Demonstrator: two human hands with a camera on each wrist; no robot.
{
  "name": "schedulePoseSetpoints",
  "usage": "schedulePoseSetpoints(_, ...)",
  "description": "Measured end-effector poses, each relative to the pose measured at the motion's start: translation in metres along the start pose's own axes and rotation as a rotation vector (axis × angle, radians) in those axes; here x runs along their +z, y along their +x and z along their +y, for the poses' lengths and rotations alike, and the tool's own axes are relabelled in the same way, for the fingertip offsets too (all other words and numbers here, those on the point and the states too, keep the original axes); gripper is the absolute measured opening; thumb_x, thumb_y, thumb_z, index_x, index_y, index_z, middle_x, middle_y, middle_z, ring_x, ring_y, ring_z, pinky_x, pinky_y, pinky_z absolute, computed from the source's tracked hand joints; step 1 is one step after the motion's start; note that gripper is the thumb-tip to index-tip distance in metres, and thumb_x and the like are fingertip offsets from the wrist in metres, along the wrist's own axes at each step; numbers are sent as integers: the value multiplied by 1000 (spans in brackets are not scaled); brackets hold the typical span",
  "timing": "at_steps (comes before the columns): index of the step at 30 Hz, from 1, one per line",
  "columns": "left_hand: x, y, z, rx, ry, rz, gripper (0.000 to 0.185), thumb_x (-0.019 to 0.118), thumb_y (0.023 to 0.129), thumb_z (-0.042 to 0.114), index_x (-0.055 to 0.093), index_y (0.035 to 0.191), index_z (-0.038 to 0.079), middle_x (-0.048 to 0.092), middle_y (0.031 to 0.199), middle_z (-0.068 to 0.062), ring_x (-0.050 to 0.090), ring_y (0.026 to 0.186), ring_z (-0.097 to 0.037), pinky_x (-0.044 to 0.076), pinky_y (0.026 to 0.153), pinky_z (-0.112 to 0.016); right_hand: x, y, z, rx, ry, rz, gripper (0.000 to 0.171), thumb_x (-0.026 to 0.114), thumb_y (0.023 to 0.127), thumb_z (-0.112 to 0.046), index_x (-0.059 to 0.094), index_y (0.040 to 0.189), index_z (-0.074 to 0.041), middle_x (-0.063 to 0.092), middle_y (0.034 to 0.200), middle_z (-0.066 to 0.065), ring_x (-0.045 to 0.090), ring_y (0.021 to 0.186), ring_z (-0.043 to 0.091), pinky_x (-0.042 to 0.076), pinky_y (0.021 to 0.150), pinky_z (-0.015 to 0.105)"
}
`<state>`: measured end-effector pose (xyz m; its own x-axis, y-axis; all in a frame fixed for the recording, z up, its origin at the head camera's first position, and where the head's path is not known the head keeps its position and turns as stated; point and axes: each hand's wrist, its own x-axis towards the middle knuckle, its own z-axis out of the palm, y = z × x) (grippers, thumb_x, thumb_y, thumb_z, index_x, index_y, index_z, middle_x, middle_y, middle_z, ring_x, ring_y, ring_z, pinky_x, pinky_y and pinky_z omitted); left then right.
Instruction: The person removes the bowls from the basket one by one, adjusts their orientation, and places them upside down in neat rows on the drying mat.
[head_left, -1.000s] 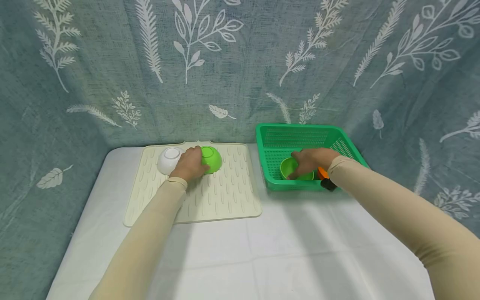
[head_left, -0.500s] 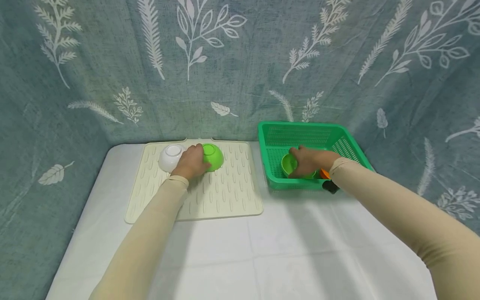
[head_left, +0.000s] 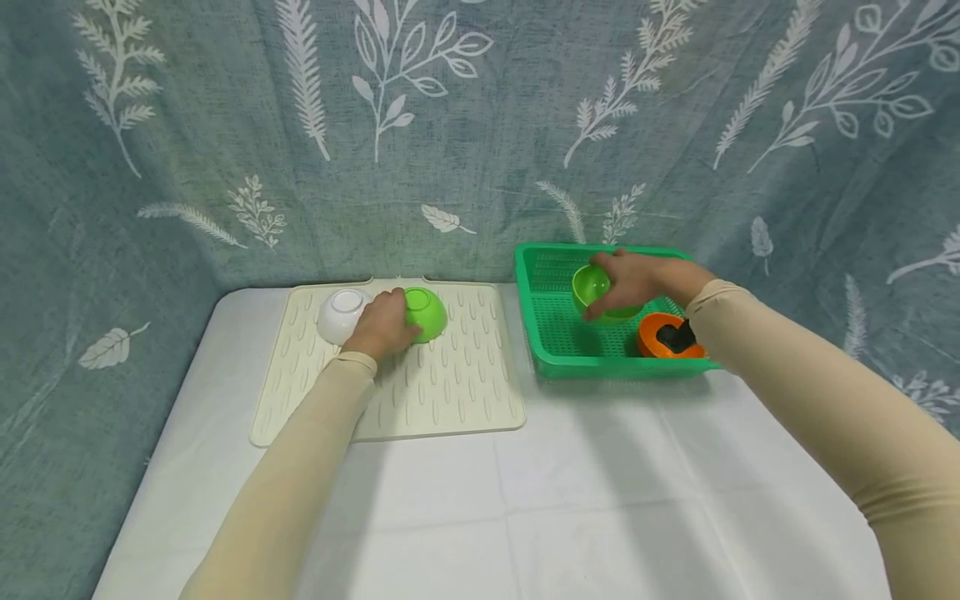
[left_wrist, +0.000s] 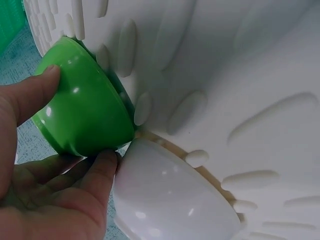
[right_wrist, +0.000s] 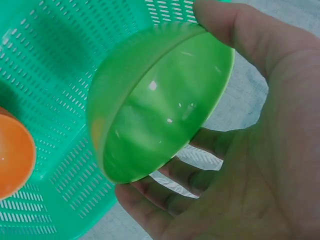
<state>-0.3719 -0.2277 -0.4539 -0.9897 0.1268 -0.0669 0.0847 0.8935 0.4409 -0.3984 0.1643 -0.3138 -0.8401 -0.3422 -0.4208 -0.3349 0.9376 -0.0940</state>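
Observation:
My right hand (head_left: 637, 282) (right_wrist: 250, 150) grips a light green bowl (head_left: 592, 287) (right_wrist: 155, 105), lifted and tilted above the green basket (head_left: 555, 358) (right_wrist: 45, 75). An orange bowl (head_left: 670, 337) (right_wrist: 12, 150) lies in the basket's near right corner, with a dark thing in it. My left hand (head_left: 386, 325) (left_wrist: 45, 175) holds an upturned green bowl (head_left: 425, 312) (left_wrist: 85, 110) on the cream ribbed mat (head_left: 450, 392) (left_wrist: 225, 75), thumb and fingers round its sides. An upturned white bowl (head_left: 341, 315) (left_wrist: 175, 200) stands right beside it, touching the green one.
A white cloth covers the table (head_left: 525, 500). A blue-green curtain (head_left: 465, 125) with white leaf prints hangs close behind and at both sides. The mat and the basket sit side by side at the back of the table.
My right hand has lifted the light green bowl out of the basket's near part and tilted it, uncovering the orange bowl. My left hand has stayed on the upturned green bowl.

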Motion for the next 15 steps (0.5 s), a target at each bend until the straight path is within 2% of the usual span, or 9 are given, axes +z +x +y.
schedulePoseSetpoints(3,0,0,0,1,-2,-3,68,77,102,27,48,151,-10,64,137,-28,66,128,-44,56,111,-56,-4,-1,-7,-4,-10,-13,113,77,90,-63,23,171,-6,22,174,34,33,157,56,40,116,77)
schedulePoseSetpoints(7,-1,-2,-1,-6,-1,-4,67,77,102,28,49,150,-10,64,136,-27,67,126,-43,56,110,-56,-11,0,-30,-55,-12,-15,110,77,91,-57,24,171,-3,21,174,35,27,160,57,36,120,78)
schedulePoseSetpoints(10,-1,-3,-1,-11,0,-3,67,77,102,28,49,149,-9,65,135,-26,68,125,-43,57,110,-55,-20,2,-54,-106,-30,-17,107,75,94,-54,23,171,-2,22,174,35,30,159,56,36,121,75)
schedulePoseSetpoints(12,-1,-3,-1,-6,1,1,67,77,101,28,49,149,-9,65,135,-27,68,126,-43,56,110,-55,-24,4,-71,-129,-48,-23,104,74,96,-53,22,172,-3,25,173,32,37,156,52,40,120,71)
schedulePoseSetpoints(15,0,0,0,3,9,4,65,78,101,28,50,147,-10,65,134,-27,68,125,-43,56,110,-55,-28,8,-95,-157,-73,-29,105,73,96,-55,20,173,-6,27,173,30,40,154,48,43,119,67)
